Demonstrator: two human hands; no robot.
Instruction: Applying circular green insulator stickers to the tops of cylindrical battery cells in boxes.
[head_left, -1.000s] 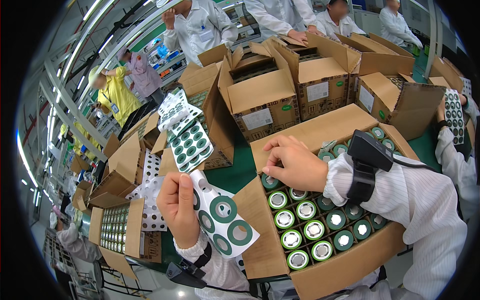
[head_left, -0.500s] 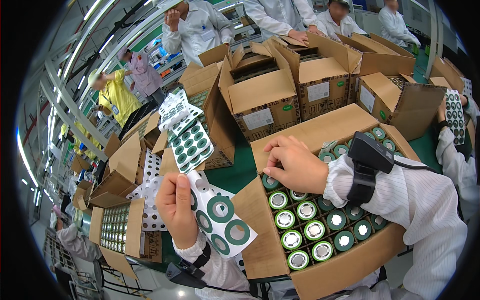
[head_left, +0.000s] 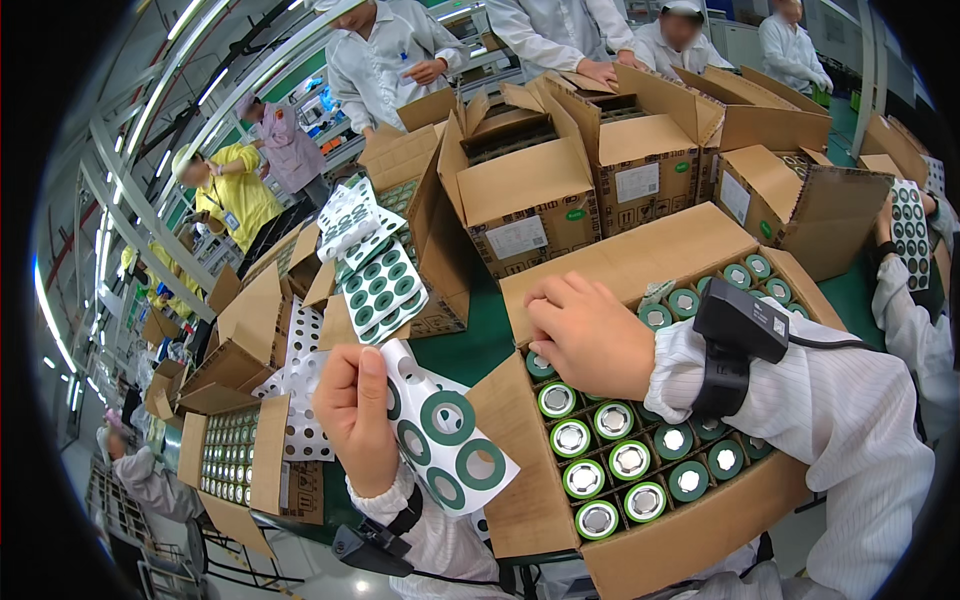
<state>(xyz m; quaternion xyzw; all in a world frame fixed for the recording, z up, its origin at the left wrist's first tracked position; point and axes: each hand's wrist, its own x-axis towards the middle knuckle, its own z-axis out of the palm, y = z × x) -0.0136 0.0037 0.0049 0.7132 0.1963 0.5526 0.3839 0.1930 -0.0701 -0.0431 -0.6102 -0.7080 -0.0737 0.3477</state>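
Observation:
My left hand [head_left: 355,420] is closed, thumb against bent fingers, on a white sticker sheet [head_left: 418,392] that bears large dark-green rings. The sheet hangs tilted toward the open carton [head_left: 530,500]. That carton holds rows of cylindrical battery cells [head_left: 630,459] in a divider grid. Some cell tops have bright green rims with bare metal; others carry dark-green rings. Over the carton's far left corner, my right hand [head_left: 590,340] is bent downward with its fingers curled together at the top of a corner cell [head_left: 540,366]. Whatever its fingertips pinch is hidden.
More ring sticker sheets [head_left: 385,295] lie against cartons beyond my left hand. Several open cartons [head_left: 520,200] line the far side of the green table. A smaller carton of cells [head_left: 228,460] stands at left. At right, a co-worker's hand holds a ring sheet [head_left: 908,235].
My right hand has shifted slightly and its fingers have curled in more over the corner cell. The sheet in my left hand has moved slightly right. A person across the table has lowered a hand.

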